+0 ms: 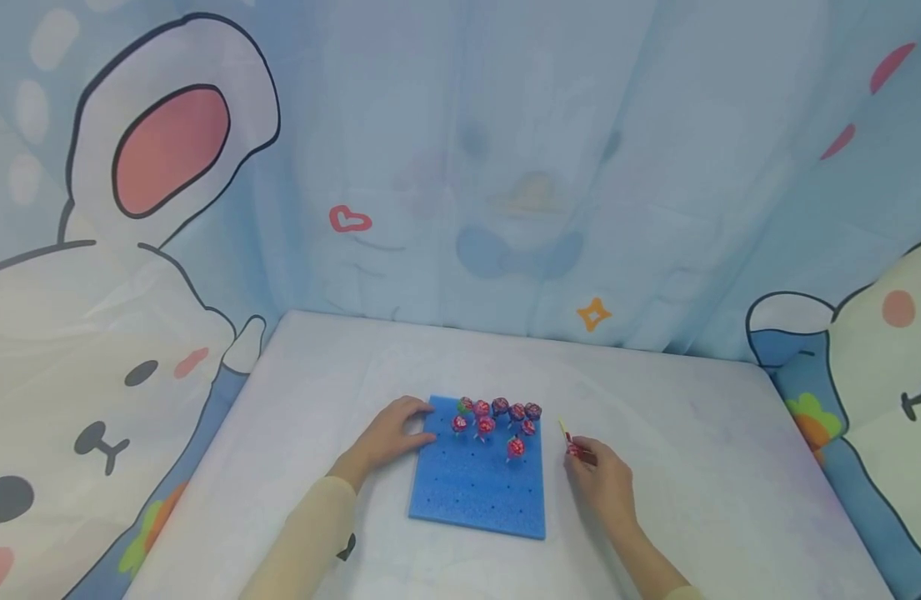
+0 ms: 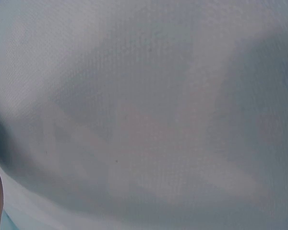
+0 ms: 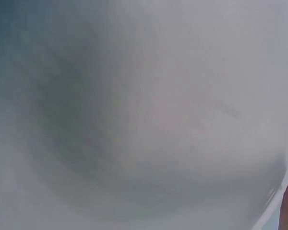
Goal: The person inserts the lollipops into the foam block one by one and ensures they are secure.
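A blue foam board (image 1: pixel 452 500) with rows of small holes lies on the table. Several wrapped lollipops (image 1: pixel 486 425) stand in its far part, mostly red and dark, one with some green. One red lollipop (image 1: pixel 515 448) stands nearer than the others. My left hand (image 1: pixel 388 433) rests at the board's left edge, thumb and fingers spread and touching it. To the right of the board, my right hand (image 1: pixel 604 483) pinches a red-wrapped lollipop (image 1: pixel 573 448) by its head, its yellow stick pointing up and away. Both wrist views show mostly cloth, with only a bit of each hand.
A white cloth covers the table (image 1: pixel 715 467). Behind it hangs a light-blue printed curtain (image 1: pixel 400 150), with cartoon figures on the left and right sides. A small dark mark (image 1: pixel 347 547) shows beside the left sleeve (image 1: pixel 310 533).
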{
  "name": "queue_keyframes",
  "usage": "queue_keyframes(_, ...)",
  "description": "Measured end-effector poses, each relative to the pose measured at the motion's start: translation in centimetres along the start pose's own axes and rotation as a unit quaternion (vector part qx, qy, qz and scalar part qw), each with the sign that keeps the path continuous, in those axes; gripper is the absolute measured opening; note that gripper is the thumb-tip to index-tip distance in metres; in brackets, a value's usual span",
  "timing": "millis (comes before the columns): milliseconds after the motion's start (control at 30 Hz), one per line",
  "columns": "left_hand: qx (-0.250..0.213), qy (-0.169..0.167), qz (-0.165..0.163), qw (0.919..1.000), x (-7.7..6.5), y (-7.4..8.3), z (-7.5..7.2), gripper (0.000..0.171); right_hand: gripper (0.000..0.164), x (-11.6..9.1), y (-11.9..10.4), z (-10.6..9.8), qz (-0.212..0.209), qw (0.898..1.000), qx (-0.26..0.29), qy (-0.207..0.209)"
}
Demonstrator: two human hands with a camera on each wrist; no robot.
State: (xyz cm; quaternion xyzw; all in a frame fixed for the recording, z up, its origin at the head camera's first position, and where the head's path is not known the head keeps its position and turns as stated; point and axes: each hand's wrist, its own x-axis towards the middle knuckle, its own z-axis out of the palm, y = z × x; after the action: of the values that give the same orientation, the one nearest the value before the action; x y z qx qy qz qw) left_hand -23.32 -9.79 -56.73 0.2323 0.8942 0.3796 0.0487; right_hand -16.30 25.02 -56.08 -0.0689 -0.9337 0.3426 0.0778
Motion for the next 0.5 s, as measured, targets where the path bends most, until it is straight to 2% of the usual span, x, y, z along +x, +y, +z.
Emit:
queue_keyframes(367,0.005,-0.005,-0.014,0.9999,0.11,-0.15,0.12,0.050,0.034,-0.65,0.44,0.24,0.005,1.000,0.026,-0.007)
queue_keyframes(500,0.003,-0.003,-0.010,0.9999,0.14,-0.19,0.16,0.049,0.032,-0.95,0.24,0.21,-0.005,0.999,0.032,-0.006)
